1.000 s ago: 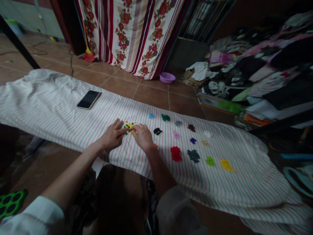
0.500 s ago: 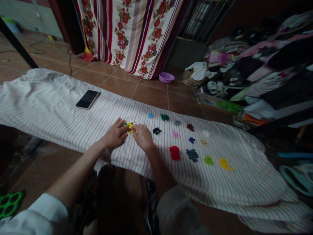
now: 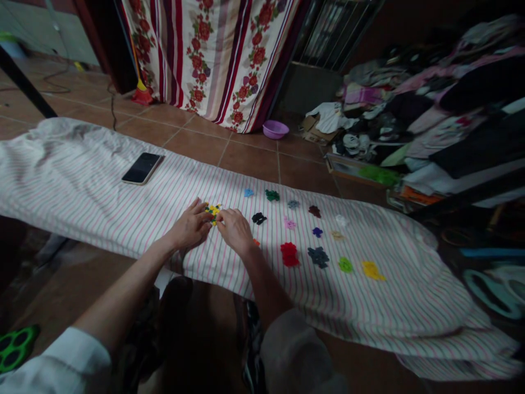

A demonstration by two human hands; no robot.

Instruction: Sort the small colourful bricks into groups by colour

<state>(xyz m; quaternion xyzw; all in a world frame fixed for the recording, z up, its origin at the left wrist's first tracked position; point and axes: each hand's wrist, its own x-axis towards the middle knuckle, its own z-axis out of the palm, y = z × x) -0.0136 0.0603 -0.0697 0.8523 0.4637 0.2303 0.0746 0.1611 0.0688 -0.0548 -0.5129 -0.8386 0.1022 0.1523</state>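
A small cluster of yellow and green pieces [image 3: 213, 210] lies on the striped cloth between my two hands. My left hand [image 3: 191, 225] rests at the cluster's left side, fingers stretched apart, with the fingertips touching its edge. From the right, my right hand [image 3: 235, 229] reaches in with its thumb and finger pressed together at the cluster's edge. Whatever is in that pinch is too small to make out. Just right of this hand lies a black pile [image 3: 258, 218], and an orange bit [image 3: 256, 242] shows partly from behind the wrist.
Small piles sorted by colour spread rightward over the striped cloth [image 3: 410, 295], among them red [image 3: 289, 254], dark grey [image 3: 319, 256], lime green [image 3: 345, 265] and yellow [image 3: 372, 270]. A phone [image 3: 143, 168] lies at left. Beyond are a purple basin [image 3: 275, 129] and heaped clothes [image 3: 447, 104].
The view has shifted slightly, so everything sits a little further left. Both hands stay at the yellow and green cluster, with only small finger movement.
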